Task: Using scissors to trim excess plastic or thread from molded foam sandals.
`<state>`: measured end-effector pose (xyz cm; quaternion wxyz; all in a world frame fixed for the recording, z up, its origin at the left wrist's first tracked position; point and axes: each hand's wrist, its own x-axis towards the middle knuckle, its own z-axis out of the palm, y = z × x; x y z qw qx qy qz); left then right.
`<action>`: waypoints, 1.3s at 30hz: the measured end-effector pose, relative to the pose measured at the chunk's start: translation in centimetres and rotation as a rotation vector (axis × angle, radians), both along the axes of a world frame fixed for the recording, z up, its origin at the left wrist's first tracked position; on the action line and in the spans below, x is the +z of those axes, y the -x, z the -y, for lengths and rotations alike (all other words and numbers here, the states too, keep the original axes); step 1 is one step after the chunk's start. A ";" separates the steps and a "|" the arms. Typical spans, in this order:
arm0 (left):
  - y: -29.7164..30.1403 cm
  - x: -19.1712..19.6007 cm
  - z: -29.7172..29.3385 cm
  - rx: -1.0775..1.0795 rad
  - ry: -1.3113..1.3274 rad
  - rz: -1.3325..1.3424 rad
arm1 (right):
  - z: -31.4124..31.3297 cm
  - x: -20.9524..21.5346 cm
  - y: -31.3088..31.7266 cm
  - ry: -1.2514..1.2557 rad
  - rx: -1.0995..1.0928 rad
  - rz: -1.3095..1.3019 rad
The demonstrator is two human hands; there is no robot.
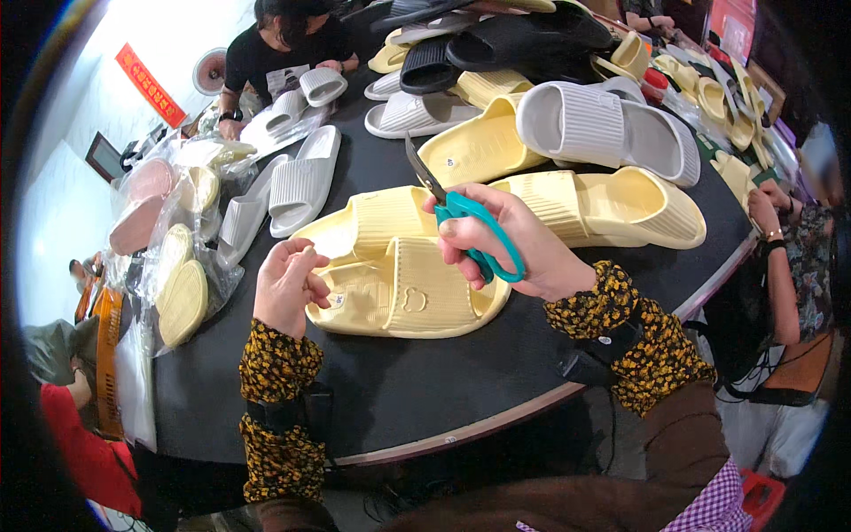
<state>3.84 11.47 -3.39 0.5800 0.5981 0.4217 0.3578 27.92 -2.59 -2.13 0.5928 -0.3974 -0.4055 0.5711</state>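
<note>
My right hand (514, 235) grips a pair of scissors (479, 226) with teal handles, the dark blades pointing up and to the left. Below them lies a pale yellow slipper (434, 288) with a raised bear-shaped outline on its strap. A second yellow slipper (377, 222) sits just behind it. Beside the toe-open end, at the left, my left hand (288, 279) is held with its fingers curled in and the thumb against them. Whatever may be between those fingertips is hidden or too small to make out. Whether this hand touches the slipper I cannot tell.
Another yellow slipper (638, 208) lies right of my right hand. Grey slippers (612, 129) and black ones (532, 40) are heaped at the back. Bagged slippers (182, 284) line the left of the dark table (381, 399). Co-workers sit around: one person (284, 62) behind, others at both sides.
</note>
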 end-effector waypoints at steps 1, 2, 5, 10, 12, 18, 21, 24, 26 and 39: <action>0.0 0.1 -0.1 -0.022 0.021 -0.011 | 0.0 0.0 0.1 0.006 0.008 0.005; -0.2 0.3 0.2 -0.019 0.027 -0.006 | 0.1 -0.1 0.2 0.000 0.025 -0.002; -0.5 0.3 0.9 -0.196 0.151 0.098 | 0.5 0.2 0.7 0.002 0.072 0.016; -0.8 0.2 2.0 -0.386 0.230 0.317 | 0.8 0.9 1.8 0.086 0.166 0.006; -1.5 0.4 2.5 -0.379 0.299 0.392 | 0.9 0.8 1.9 0.111 0.192 -0.009; -1.2 -0.6 1.5 -0.362 0.093 0.136 | 1.3 0.7 1.7 0.108 0.263 -0.001; -1.2 -0.5 1.5 -0.396 0.072 0.066 | 1.1 0.3 1.7 0.084 0.259 -0.024; -1.8 -0.4 1.4 -0.440 0.003 -0.084 | 0.8 -0.2 1.5 0.077 0.276 -0.029; -2.3 -0.6 1.4 -0.440 -0.033 -0.167 | 0.8 -0.1 1.5 0.094 0.268 -0.016; -1.3 -0.4 1.0 -0.296 -0.202 -0.344 | 1.0 0.6 1.8 0.123 0.307 0.027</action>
